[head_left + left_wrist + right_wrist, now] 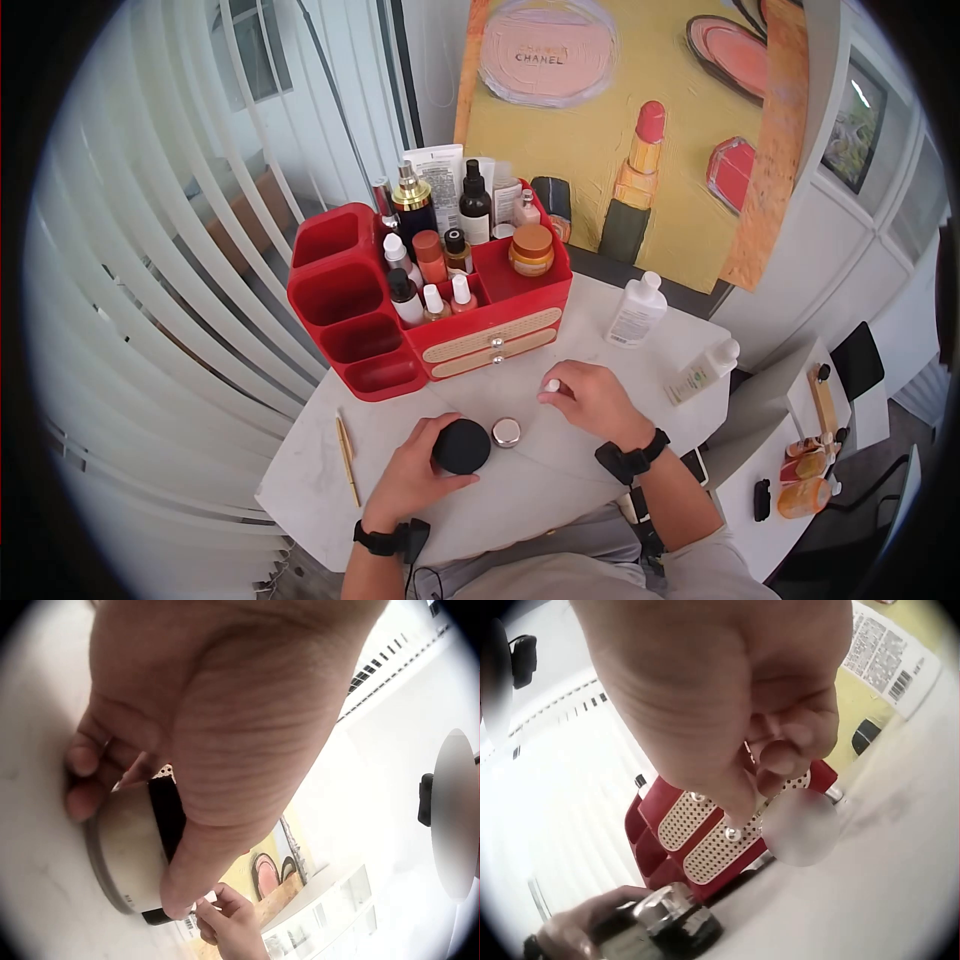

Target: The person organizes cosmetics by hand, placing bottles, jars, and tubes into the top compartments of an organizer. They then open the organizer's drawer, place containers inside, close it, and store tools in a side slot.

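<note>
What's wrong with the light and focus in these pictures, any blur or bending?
Head view: blinds bow outward, corners go black, but the painting's lettering stays readable; left wrist view: the wall looks washed out; right wrist view: a pale round shape beside the right hand's fingertips is blurred, the left side overexposed.

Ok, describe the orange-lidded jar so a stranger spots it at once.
Find the red organizer on the white table. Above the right end of its two woven drawers sits the jar. It is squat and amber, with a wide orange lid, unlike the slim bottles nearby.
</note>
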A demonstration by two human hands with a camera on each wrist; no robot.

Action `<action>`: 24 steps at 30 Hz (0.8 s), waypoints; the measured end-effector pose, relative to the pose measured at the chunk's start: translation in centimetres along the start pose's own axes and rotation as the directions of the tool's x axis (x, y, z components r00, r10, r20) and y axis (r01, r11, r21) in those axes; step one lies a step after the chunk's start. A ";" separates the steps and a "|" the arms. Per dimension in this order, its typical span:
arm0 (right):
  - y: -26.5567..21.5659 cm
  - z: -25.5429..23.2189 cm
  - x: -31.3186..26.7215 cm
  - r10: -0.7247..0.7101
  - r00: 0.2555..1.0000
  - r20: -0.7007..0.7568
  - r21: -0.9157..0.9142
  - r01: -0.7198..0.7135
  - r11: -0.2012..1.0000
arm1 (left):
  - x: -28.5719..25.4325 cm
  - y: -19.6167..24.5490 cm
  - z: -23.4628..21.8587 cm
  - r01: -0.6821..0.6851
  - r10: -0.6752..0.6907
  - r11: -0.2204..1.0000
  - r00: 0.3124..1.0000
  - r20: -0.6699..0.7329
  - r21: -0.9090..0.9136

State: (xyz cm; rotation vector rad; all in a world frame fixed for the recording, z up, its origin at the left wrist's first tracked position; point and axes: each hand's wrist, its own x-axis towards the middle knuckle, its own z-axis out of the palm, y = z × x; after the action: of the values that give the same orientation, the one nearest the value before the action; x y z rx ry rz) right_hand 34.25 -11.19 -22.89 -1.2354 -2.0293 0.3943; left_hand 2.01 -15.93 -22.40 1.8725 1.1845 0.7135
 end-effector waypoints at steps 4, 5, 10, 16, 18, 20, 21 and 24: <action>-2.6 -2.1 1.7 0.105 0.994 0.000 0.219 -0.102 0.970 | 0.0 -0.1 -0.1 0.009 -0.009 1.000 1.000 0.014 0.014; -3.6 -3.2 3.4 0.116 0.974 -0.196 0.319 -0.049 0.946 | 0.1 -0.4 0.0 -0.010 0.010 1.000 1.000 0.008 0.004; -2.1 -5.7 10.6 0.157 0.839 -0.521 0.513 0.161 0.843 | 0.2 -0.6 0.1 -0.044 0.044 0.999 0.999 -0.003 0.002; -0.4 -5.4 12.2 -0.045 0.928 -0.370 -0.062 0.024 0.998 | 0.0 -0.8 0.1 -0.055 0.055 0.998 0.999 -0.001 -0.012; -0.4 -4.6 11.5 0.014 0.913 -0.407 0.039 0.002 0.999 | 0.1 -0.5 0.0 -0.036 0.036 0.999 0.999 -0.001 -0.018; -1.3 -4.3 10.1 0.054 0.852 -0.520 0.065 -0.023 0.998 | 0.0 -0.2 -0.1 -0.016 0.016 1.000 1.000 0.011 -0.025; -1.9 -3.6 8.7 0.120 0.861 -0.494 0.139 -0.058 0.989 | -0.1 -0.3 0.0 -0.014 0.014 0.999 1.000 0.010 -0.031; -2.2 -0.8 2.8 0.066 0.995 -0.078 0.142 -0.054 0.988 | 0.0 -0.2 -0.1 -0.045 0.045 0.999 0.999 -0.007 0.003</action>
State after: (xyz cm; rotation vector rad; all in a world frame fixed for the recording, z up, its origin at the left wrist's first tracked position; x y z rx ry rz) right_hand 32.59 -9.94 -19.84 -1.2089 -1.8658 0.4976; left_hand 1.86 -15.83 -22.58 1.9055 1.1517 0.7440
